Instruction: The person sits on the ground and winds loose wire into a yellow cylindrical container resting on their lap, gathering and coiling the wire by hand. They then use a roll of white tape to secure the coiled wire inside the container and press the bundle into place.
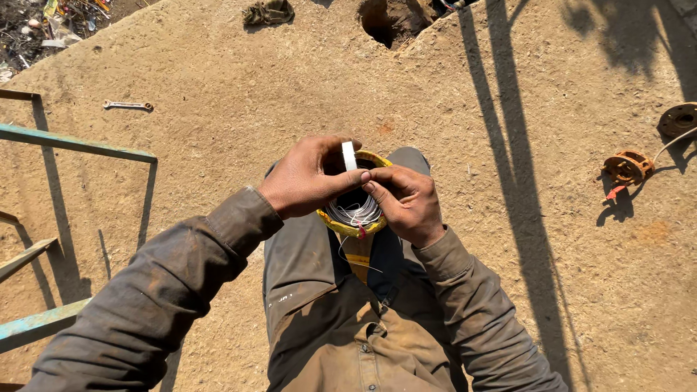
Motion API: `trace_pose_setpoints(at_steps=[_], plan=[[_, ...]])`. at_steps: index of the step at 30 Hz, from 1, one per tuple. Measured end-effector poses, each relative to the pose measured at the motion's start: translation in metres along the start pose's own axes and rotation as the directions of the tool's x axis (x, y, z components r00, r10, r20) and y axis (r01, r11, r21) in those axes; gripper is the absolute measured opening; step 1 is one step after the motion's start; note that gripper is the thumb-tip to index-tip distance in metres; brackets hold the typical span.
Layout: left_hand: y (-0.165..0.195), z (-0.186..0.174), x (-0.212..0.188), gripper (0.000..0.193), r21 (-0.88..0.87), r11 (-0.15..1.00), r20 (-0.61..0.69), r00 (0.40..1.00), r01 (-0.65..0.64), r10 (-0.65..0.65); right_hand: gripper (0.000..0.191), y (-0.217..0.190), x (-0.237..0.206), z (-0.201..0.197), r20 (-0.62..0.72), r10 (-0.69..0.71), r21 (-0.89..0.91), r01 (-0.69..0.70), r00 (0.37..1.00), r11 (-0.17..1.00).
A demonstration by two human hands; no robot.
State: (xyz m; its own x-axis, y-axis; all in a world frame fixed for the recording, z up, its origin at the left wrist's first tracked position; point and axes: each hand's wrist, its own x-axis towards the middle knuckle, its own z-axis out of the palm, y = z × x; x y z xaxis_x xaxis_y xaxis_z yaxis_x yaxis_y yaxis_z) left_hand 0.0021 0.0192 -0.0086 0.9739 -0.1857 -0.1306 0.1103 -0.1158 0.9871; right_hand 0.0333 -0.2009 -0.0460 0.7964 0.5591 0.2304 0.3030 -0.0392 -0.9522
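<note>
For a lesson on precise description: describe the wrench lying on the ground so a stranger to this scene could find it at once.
Start at the green metal frame along the left edge. Just above its top rail, on the bare sandy ground, lies the wrench. It is the only slim, silvery tool there, lying flat and alone, far from the rusty round flanges at the right.

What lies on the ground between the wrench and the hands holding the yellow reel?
Nothing: in the head view, only bare dirt lies between the wrench and the left hand on the yellow reel.
</note>
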Motion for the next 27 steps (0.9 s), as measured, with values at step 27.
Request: trace_pose_setpoints(at_steps=[27], plan=[[0.002, 0.021, -0.013, 0.081, 0.371, 0.919, -0.128, 0.973, -0.133, 0.192, 0.015, -0.009, -0.001, 0.006, -0.039, -0.026, -0.100, 0.022, 0.999, 0.995]])
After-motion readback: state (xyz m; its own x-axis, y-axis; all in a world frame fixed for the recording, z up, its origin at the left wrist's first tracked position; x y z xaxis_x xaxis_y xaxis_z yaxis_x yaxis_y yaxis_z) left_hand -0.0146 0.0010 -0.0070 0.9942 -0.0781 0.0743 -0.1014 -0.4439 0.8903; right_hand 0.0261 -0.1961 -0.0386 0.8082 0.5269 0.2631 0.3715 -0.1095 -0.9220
